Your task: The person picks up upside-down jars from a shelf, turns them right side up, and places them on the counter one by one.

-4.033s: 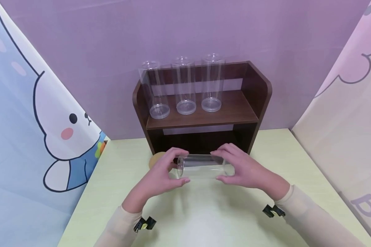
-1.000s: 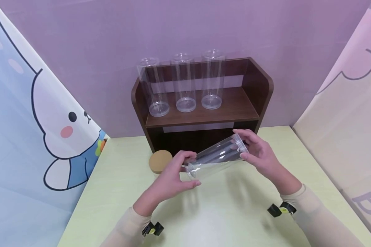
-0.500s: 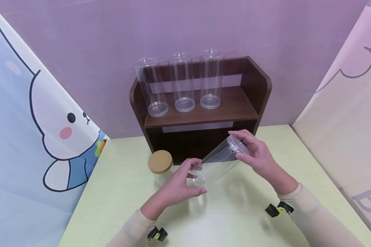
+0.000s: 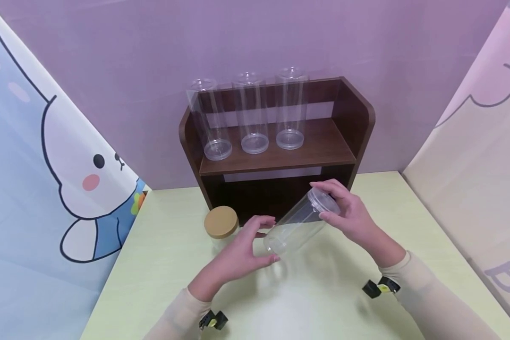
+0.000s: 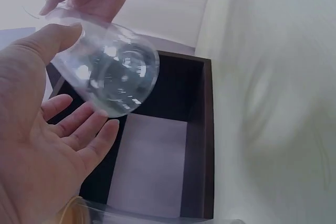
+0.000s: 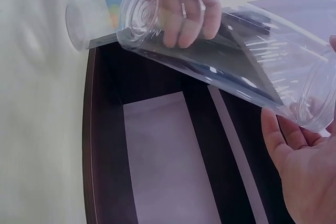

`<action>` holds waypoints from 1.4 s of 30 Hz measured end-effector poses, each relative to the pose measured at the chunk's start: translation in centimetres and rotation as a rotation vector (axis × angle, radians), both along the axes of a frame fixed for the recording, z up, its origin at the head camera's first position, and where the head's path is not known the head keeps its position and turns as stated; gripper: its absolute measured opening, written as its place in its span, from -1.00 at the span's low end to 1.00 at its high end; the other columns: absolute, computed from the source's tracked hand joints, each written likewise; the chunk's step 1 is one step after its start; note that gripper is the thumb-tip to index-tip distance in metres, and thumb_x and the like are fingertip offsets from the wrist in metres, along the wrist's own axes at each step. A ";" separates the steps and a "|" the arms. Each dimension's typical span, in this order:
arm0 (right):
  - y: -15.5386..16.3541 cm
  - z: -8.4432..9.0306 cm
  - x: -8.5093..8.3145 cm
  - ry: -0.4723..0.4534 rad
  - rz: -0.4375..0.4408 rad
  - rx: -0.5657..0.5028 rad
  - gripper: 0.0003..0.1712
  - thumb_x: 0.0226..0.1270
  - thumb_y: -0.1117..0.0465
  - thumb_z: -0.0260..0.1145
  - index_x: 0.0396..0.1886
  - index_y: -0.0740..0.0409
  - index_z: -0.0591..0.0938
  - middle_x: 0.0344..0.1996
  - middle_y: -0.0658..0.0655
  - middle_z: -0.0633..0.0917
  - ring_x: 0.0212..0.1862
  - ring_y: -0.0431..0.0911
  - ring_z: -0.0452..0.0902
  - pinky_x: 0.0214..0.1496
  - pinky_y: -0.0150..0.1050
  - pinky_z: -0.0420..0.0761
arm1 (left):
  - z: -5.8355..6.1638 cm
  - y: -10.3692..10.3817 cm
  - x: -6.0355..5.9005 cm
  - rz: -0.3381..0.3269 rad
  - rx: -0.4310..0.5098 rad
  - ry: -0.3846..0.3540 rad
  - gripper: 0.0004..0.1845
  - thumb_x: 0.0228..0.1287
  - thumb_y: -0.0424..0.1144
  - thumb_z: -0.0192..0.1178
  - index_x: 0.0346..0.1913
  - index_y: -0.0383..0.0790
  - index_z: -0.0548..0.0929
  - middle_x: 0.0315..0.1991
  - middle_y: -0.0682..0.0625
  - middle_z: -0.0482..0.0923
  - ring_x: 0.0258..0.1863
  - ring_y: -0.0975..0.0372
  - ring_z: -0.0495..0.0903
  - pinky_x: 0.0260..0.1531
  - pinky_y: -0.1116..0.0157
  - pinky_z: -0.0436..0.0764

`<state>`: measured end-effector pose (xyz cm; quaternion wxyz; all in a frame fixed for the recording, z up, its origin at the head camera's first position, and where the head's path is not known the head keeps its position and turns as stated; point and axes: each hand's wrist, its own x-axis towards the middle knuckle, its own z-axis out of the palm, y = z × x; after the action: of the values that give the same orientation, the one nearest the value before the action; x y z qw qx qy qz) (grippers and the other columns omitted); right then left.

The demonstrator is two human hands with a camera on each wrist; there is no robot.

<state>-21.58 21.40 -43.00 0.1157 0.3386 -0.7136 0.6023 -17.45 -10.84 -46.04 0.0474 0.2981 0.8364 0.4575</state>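
Note:
A clear plastic jar (image 4: 297, 224) is held tilted above the table, its capped end up to the right and its round base down to the left. My right hand (image 4: 352, 212) grips the capped end between thumb and fingers. Around the lower end, my left hand (image 4: 240, 252) forms a wide C. In the left wrist view, the left thumb overlaps the jar (image 5: 118, 74), while the other fingers spread loosely beside it. The right wrist view shows the left fingers through the clear wall; whether they touch it I cannot tell.
A dark brown two-tier shelf (image 4: 276, 163) stands behind the hands. On its upper board are three upright clear jars, left (image 4: 214, 127), middle (image 4: 252, 118) and right (image 4: 291, 113). A jar with a tan lid (image 4: 221, 222) stands on the pale table (image 4: 153, 264), left of the left hand.
The jar has gone from lying level between both hands to a steep tilt, its capped end raised on the right. The tan-lidded jar, partly hidden before, shows more now.

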 end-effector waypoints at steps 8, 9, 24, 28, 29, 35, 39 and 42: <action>0.1 -0.2 0.0 -0.002 -0.011 0.099 -0.23 0.29 0.61 0.47 0.50 0.19 0.60 0.27 0.17 0.58 0.17 0.00 0.55 0.11 -0.37 0.67 | 0.9 -0.6 0.0 -0.008 0.027 0.100 -0.24 0.37 -0.23 0.59 0.54 -0.04 0.45 0.45 0.10 0.48 0.47 0.12 0.49 0.45 0.04 0.59; 0.1 -0.2 0.0 -0.006 -0.010 0.111 -0.23 0.30 0.59 0.48 0.50 0.17 0.60 0.28 0.15 0.58 0.17 0.00 0.54 0.11 -0.37 0.67 | 1.1 -0.7 0.0 -0.006 0.030 0.111 -0.26 0.38 -0.23 0.59 0.53 -0.05 0.47 0.44 0.10 0.49 0.46 0.12 0.51 0.45 0.05 0.59; -0.3 -1.1 0.1 0.021 -0.020 0.195 -0.16 0.25 0.54 0.60 0.51 0.03 0.62 0.26 0.08 0.58 0.16 -0.01 0.58 0.23 -0.40 0.63 | 4.4 -3.9 -0.5 0.109 0.202 0.223 -0.55 0.43 -0.44 0.48 0.30 -0.27 0.63 0.24 -0.07 0.64 0.25 0.05 0.65 0.27 0.01 0.72; -0.3 -1.2 0.2 0.018 -0.020 0.207 -0.17 0.26 0.51 0.61 0.51 0.02 0.62 0.24 0.07 0.58 0.15 -0.01 0.59 0.23 -0.38 0.64 | 4.8 -5.2 -0.8 0.159 0.245 0.236 -0.58 0.41 -0.46 0.48 0.26 -0.28 0.65 0.21 -0.02 0.66 0.20 0.08 0.67 0.24 0.10 0.73; -0.4 -1.2 0.2 0.015 -0.020 0.211 -0.16 0.26 0.51 0.61 0.52 0.02 0.62 0.24 0.06 0.58 0.15 0.00 0.59 0.23 -0.38 0.64 | 4.9 -5.5 -0.9 0.167 0.260 0.241 -0.59 0.42 -0.47 0.48 0.25 -0.28 0.66 0.20 -0.02 0.67 0.19 0.04 0.68 0.23 0.13 0.73; -0.5 -1.2 0.4 0.016 -0.027 0.220 -0.16 0.25 0.52 0.60 0.51 0.01 0.62 0.23 0.06 0.58 0.14 0.00 0.59 0.22 -0.36 0.65 | 5.3 -7.4 -1.7 0.275 0.303 0.267 -0.65 0.44 -0.50 0.43 0.22 -0.31 0.66 0.15 -0.05 0.69 0.16 0.04 0.68 0.18 0.26 0.70; -0.5 -1.3 0.4 0.017 -0.025 0.219 -0.16 0.26 0.52 0.61 0.51 0.01 0.62 0.24 0.06 0.58 0.15 0.00 0.59 0.22 -0.36 0.65 | 5.5 -8.5 -2.2 0.390 0.282 0.266 -0.68 0.50 -0.41 0.43 0.21 -0.29 0.67 0.12 -0.06 0.70 0.13 0.06 0.69 0.17 0.32 0.68; -0.5 -1.3 0.4 0.011 -0.022 0.215 -0.15 0.26 0.52 0.61 0.52 -0.01 0.62 0.24 0.05 0.58 0.15 0.00 0.59 0.22 -0.35 0.66 | 5.3 -9.2 -2.8 0.480 0.259 0.257 -0.71 0.52 -0.35 0.43 0.20 -0.27 0.68 0.10 -0.07 0.72 0.11 0.02 0.71 0.17 0.29 0.67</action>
<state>-21.23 20.94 -44.31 0.0893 0.3445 -0.7770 0.5192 -20.27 -20.05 -40.71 -0.2070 0.1508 0.8169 0.5167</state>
